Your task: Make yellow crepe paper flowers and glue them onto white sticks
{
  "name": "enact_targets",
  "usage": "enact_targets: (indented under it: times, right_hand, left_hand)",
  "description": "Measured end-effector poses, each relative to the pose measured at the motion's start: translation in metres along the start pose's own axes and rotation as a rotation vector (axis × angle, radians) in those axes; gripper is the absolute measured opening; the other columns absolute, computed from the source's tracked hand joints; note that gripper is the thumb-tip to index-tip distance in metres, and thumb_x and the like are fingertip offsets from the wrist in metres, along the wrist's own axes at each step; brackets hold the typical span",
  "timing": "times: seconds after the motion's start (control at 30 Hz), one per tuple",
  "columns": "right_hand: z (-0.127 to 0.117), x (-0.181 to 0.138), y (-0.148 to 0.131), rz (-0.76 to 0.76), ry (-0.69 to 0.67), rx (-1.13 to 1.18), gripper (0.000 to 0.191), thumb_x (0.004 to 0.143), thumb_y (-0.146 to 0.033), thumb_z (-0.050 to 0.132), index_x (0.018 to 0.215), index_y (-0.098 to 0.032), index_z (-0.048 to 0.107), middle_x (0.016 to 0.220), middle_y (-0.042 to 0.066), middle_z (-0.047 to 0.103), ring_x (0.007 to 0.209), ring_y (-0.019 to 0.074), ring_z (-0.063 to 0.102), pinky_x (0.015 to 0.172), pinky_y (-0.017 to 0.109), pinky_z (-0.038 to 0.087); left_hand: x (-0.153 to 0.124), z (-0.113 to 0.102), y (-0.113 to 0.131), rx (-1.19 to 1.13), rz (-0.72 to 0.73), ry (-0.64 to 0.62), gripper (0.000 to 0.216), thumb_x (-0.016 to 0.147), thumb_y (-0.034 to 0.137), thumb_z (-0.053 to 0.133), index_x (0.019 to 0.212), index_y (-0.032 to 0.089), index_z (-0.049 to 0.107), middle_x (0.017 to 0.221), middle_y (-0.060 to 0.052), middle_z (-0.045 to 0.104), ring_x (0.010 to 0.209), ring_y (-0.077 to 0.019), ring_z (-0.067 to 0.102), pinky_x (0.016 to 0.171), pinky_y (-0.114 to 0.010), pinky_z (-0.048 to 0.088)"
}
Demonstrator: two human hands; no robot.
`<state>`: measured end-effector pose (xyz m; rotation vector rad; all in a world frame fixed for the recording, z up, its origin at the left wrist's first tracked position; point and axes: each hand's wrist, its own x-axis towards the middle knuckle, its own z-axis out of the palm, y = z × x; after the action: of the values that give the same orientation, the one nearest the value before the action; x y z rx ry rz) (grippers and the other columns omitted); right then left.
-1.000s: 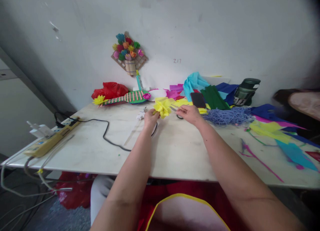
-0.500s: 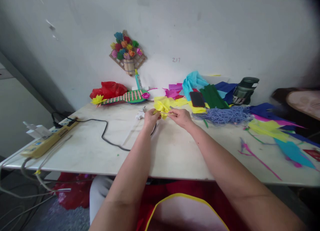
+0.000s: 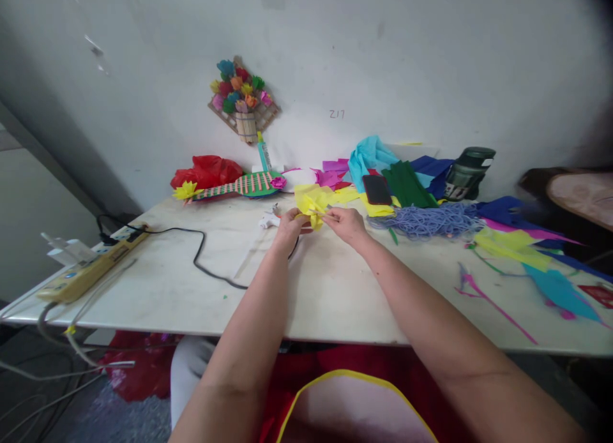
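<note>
Above the middle of the table, my left hand [image 3: 288,226] is closed on a piece of yellow crepe paper [image 3: 313,203], gathered like a flower. Opposite it, my right hand [image 3: 348,225] pinches a thin pale stick [image 3: 322,214] whose tip reaches into the yellow paper. How the stick meets the paper is too small to make out. Just behind my left hand lies a white glue gun [image 3: 269,219], partly covered by that hand, with a black cable running off to the left.
At the left edge sits a yellow power strip [image 3: 96,264]. A green paper-covered guitar shape [image 3: 258,184], a phone [image 3: 377,190], coloured crepe paper [image 3: 371,159] and a dark bottle [image 3: 469,173] line the back. Purple-blue strings [image 3: 426,221] and a pink paper strip [image 3: 502,309] lie at right.
The stick, which stretched between both hands, now points from my right hand into the yellow paper. My hands stay in nearly the same place.
</note>
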<state>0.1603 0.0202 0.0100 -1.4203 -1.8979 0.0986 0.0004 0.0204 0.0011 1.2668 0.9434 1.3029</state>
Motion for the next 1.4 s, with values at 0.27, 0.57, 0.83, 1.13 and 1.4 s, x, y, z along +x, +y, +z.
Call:
enact_targets:
  times: [0.27,0.57,0.83,1.13,1.4]
  right_hand:
    - [0.005,0.001,0.002,0.022,0.059,0.12,0.018,0.069,-0.037,0.057,0.072,-0.02,0.062,0.064,0.0,0.064,0.062,0.014,0.056,0.053,0.022,0.035]
    - [0.01,0.001,0.007,-0.175,0.091,0.248,0.023,0.072,-0.039,0.055,0.081,-0.019,0.061,0.049,-0.004,0.051,0.048,0.0099,0.047,0.049,0.021,0.031]
    - [-0.006,-0.002,0.002,-0.42,0.065,0.055,0.019,0.072,-0.027,0.057,0.088,-0.02,0.064,0.075,0.001,0.06,0.063,0.0106,0.053,0.058,0.021,0.037]
    - [-0.015,-0.004,0.003,-0.516,0.088,-0.27,0.027,0.075,-0.022,0.05,0.097,-0.026,0.065,0.092,0.002,0.059,0.073,0.0133,0.054,0.055,0.023,0.034]
    - [-0.019,-0.006,-0.005,-0.606,0.04,-0.301,0.028,0.078,-0.021,0.048,0.099,-0.028,0.064,0.094,0.002,0.057,0.072,0.0121,0.052,0.053,0.022,0.03]
  left_hand:
    - [0.0,-0.001,-0.001,-0.02,-0.013,-0.022,0.029,0.06,0.023,0.054,0.088,0.016,0.055,0.08,-0.006,0.062,0.063,-0.0147,0.06,0.049,-0.024,0.047]
    - [0.001,-0.001,-0.001,-0.081,-0.049,0.006,0.026,0.06,0.023,0.054,0.085,0.014,0.055,0.07,-0.005,0.061,0.053,-0.0122,0.056,0.044,-0.022,0.044]
    - [0.001,-0.002,-0.001,-0.118,-0.087,0.008,0.023,0.058,0.021,0.054,0.08,0.013,0.054,0.064,-0.003,0.06,0.048,-0.0102,0.053,0.043,-0.02,0.043]
    - [0.0,0.0,0.001,-0.132,-0.127,-0.008,0.025,0.059,0.018,0.053,0.084,0.013,0.055,0.076,-0.006,0.064,0.061,-0.0136,0.059,0.05,-0.023,0.048]
    - [-0.002,0.001,0.003,-0.134,-0.141,-0.023,0.021,0.058,0.014,0.05,0.078,0.013,0.055,0.069,-0.004,0.064,0.056,-0.0144,0.059,0.052,-0.026,0.049]
